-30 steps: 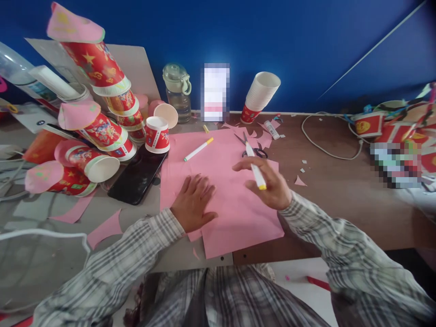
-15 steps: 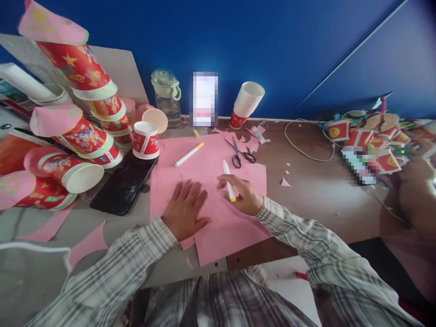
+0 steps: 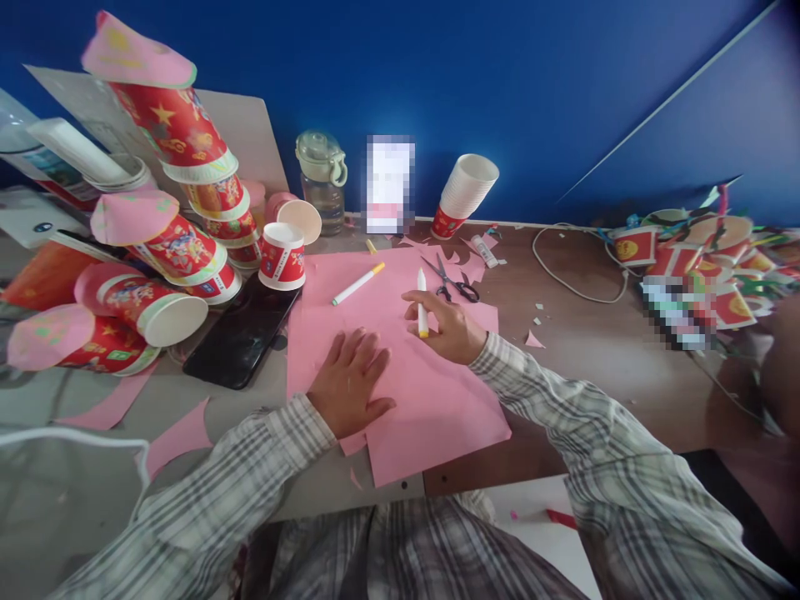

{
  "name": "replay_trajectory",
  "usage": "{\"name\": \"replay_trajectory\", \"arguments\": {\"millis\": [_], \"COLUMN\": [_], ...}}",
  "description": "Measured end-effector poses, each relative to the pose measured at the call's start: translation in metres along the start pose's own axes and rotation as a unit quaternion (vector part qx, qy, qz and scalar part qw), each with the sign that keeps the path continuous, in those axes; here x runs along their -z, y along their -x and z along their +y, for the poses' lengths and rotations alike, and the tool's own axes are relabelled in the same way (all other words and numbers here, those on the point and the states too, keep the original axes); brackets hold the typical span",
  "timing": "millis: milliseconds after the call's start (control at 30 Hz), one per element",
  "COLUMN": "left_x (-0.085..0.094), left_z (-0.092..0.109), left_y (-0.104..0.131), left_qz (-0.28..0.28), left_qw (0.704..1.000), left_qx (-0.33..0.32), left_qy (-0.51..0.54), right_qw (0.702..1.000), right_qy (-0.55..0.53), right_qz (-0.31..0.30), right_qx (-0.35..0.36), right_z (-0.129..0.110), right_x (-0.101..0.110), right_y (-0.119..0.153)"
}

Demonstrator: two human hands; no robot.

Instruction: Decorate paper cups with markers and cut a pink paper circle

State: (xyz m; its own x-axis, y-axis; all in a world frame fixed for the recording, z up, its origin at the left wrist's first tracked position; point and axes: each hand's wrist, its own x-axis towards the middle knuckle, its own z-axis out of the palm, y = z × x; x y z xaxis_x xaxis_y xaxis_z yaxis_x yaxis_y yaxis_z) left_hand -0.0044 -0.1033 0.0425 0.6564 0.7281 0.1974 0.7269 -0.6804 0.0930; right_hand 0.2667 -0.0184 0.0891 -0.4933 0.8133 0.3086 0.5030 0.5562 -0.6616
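Observation:
Pink paper (image 3: 400, 425) lies in front of me, with more than one sheet overlapping. My left hand (image 3: 353, 382) rests flat on it, fingers stretched out. In my right hand (image 3: 453, 327) a white marker (image 3: 422, 287) with a yellow end is held between thumb and fingers, tilted above the paper. A second marker (image 3: 357, 283), white with a yellow and a green end, lies on the sheet's far part, and a small yellow cap (image 3: 372, 247) is near it. Just beyond my right hand are black-handled scissors (image 3: 447, 279), lying with blades apart.
Decorated red paper cups (image 3: 178, 133) with pink cones stand and lie at left, beside a black phone (image 3: 241, 342). Along the back are a water bottle (image 3: 322, 183), a lit phone (image 3: 388, 183), stacked cups (image 3: 466, 196) and a glue stick (image 3: 483, 250). More cup crafts (image 3: 681, 250) sit at right.
My right hand has moved away from me across the paper, towards the scissors, with the marker. My left hand stays on the sheet. The whole view has shifted slightly.

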Motion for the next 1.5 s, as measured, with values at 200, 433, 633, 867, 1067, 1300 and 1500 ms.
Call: {"name": "replay_trajectory", "arguments": {"millis": [200,433,633,867,1067,1300,1500], "left_x": [0.003,0.005,0.004,0.001,0.006,0.005,0.004], "left_z": [0.000,0.000,-0.002,0.001,-0.001,-0.001,-0.001], "left_y": [-0.001,-0.002,-0.001,-0.002,-0.001,0.000,-0.001], "left_qz": [-0.014,-0.017,-0.010,-0.006,-0.014,-0.013,-0.007], "left_qw": [1.000,1.000,1.000,1.000,1.000,0.999,1.000], "left_qx": [0.001,0.003,-0.003,0.011,-0.008,-0.002,-0.005], "left_qy": [0.008,0.018,0.017,0.025,0.022,0.030,0.023], "right_qw": [1.000,0.999,0.994,0.993,0.989,0.989,0.991], "right_qy": [-0.019,0.025,0.096,0.103,0.095,0.093,0.081], "right_qz": [-0.011,-0.022,0.044,0.031,0.050,0.040,0.038], "right_qx": [-0.013,-0.025,-0.037,-0.045,-0.098,-0.103,-0.101], "right_z": [0.002,0.007,0.018,0.032,0.045,0.048,0.054], "right_x": [-0.009,-0.011,-0.010,-0.021,-0.026,-0.029,-0.035], "right_y": [-0.007,-0.019,-0.046,-0.068,-0.077,-0.077,-0.082]}}
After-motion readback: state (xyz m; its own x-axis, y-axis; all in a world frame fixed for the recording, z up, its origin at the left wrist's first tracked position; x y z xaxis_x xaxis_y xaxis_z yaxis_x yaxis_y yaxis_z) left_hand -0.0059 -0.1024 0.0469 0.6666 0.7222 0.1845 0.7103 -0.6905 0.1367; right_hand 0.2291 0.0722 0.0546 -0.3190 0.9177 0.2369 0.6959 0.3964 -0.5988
